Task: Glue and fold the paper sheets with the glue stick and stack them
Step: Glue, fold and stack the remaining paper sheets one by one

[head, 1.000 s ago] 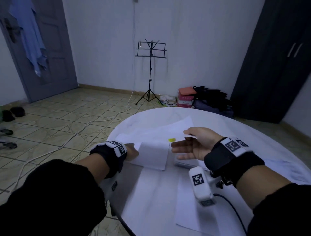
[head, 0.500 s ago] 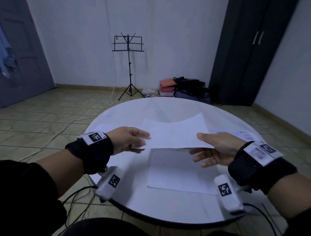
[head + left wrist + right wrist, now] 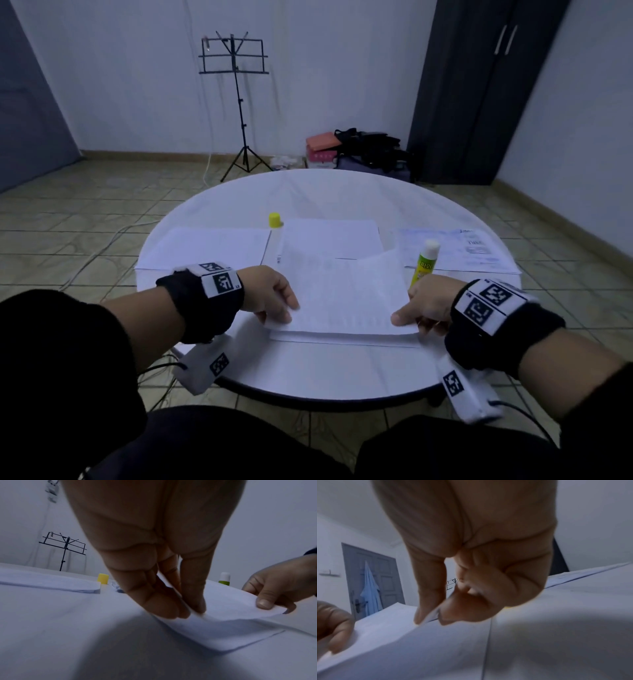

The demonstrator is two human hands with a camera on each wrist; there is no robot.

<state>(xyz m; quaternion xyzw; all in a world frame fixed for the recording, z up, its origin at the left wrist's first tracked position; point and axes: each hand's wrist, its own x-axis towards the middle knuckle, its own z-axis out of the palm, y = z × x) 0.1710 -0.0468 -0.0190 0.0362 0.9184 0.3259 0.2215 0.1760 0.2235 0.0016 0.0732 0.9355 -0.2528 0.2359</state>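
A white paper sheet [image 3: 342,294] is folded over toward me, its free edge hanging just above the sheet's lower half [image 3: 346,339] on the table. My left hand [image 3: 277,301] pinches its near left corner between thumb and fingers [image 3: 171,609]. At the near right corner my right hand [image 3: 416,310] pinches it, thumb on top [image 3: 428,609]. The glue stick [image 3: 425,262], green with a white top, stands upright just beyond my right hand. Its yellow cap [image 3: 274,220] stands farther back. A stack of white sheets [image 3: 209,246] lies at the left.
The round white table [image 3: 342,373] also carries another white sheet [image 3: 332,238] behind the fold and printed papers [image 3: 459,250] at the right. A music stand [image 3: 236,102], boxes and bags [image 3: 356,150] and a dark wardrobe [image 3: 479,89] stand beyond.
Both hands have brought the sheet's edge down and toward me, from held up in the air to just above the sheet's lower half. The view has tilted down and the glue stick now shows.
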